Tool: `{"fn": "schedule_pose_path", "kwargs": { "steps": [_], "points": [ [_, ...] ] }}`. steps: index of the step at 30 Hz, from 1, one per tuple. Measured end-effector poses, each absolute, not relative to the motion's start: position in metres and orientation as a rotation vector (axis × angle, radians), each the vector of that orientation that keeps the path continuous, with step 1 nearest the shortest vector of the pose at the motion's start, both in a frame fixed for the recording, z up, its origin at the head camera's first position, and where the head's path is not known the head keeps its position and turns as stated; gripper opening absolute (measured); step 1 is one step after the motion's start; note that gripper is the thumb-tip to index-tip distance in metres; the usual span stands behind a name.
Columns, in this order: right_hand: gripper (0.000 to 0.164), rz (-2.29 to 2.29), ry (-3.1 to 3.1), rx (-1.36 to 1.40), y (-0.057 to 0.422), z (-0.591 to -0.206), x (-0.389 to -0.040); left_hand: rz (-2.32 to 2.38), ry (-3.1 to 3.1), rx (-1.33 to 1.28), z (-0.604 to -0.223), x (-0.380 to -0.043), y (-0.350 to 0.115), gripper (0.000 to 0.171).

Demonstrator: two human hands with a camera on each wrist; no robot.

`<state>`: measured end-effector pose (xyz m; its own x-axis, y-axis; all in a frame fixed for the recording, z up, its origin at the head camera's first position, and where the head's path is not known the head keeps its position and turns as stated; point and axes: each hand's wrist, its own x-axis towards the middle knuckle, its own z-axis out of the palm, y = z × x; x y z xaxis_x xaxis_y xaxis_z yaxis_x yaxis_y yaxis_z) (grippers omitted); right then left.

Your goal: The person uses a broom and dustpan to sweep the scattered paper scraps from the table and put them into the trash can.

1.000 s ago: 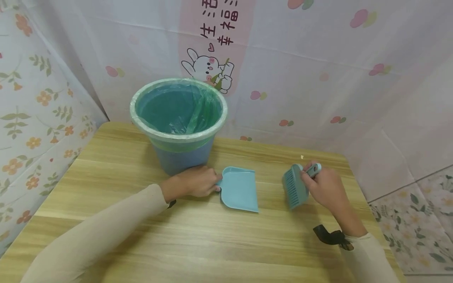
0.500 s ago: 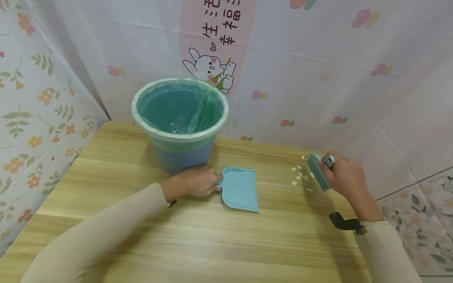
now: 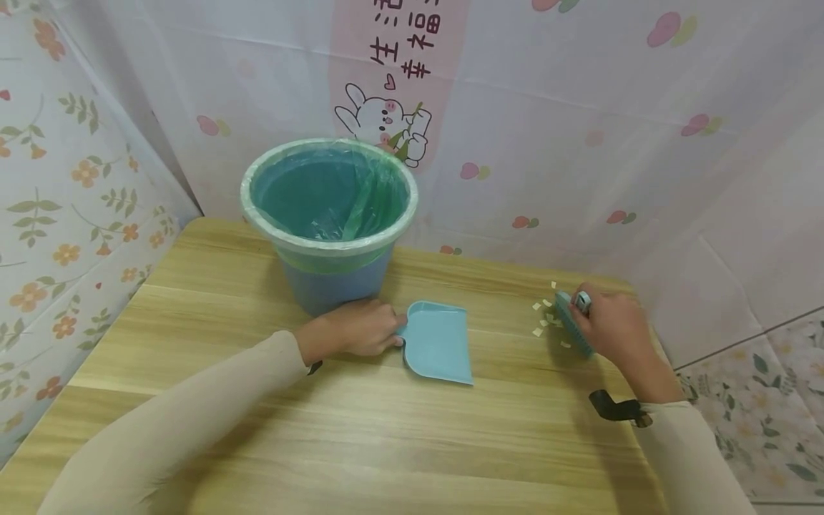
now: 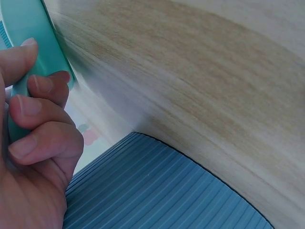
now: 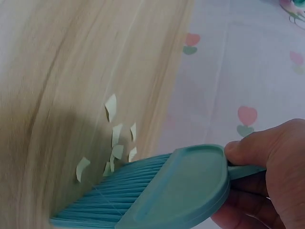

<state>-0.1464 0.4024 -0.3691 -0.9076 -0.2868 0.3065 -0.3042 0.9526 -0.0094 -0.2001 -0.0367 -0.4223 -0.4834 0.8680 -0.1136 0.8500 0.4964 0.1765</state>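
Observation:
My left hand grips the handle of a light blue dustpan, which lies on the table with its wide edge facing right. In the left wrist view, the fingers curl round the dustpan's handle. My right hand holds a small blue hand brush by its handle. Seen in the right wrist view, the brush's bristles meet the tabletop beside several small pale paper scraps. The scraps lie just left of the brush in the head view, apart from the dustpan.
A blue bin with a green liner stands behind my left hand, close to the wrist. Printed cloth hangs along the table's back edge. Wooden tabletop stretches in front of the dustpan and between it and the scraps.
The brush first moved right and was lifted, revealing the scraps it had hidden. It then came slightly left and down to the table beside them. The left hand and dustpan stayed put.

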Motion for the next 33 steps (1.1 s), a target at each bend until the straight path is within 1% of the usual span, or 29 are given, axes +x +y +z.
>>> {"fn": "schedule_pose_path", "kwargs": {
  "steps": [8,18,28,33],
  "points": [
    [0.017,0.126,-2.804,0.529,0.385,-0.373,-0.142,0.131,2.550,1.481,-0.425,-0.202,-0.037,0.028],
    [0.020,0.209,-2.761,0.680,0.358,-0.372,-0.125,0.118,2.546,1.479,-0.426,-0.203,-0.036,0.029],
    [0.033,0.283,-2.634,0.876,0.340,-0.375,-0.111,0.121,2.548,1.493,-0.428,-0.203,-0.037,0.028],
    [0.030,0.282,-2.627,0.865,0.338,-0.374,-0.106,0.127,2.544,1.491,-0.428,-0.203,-0.036,0.028]
  ]
}}
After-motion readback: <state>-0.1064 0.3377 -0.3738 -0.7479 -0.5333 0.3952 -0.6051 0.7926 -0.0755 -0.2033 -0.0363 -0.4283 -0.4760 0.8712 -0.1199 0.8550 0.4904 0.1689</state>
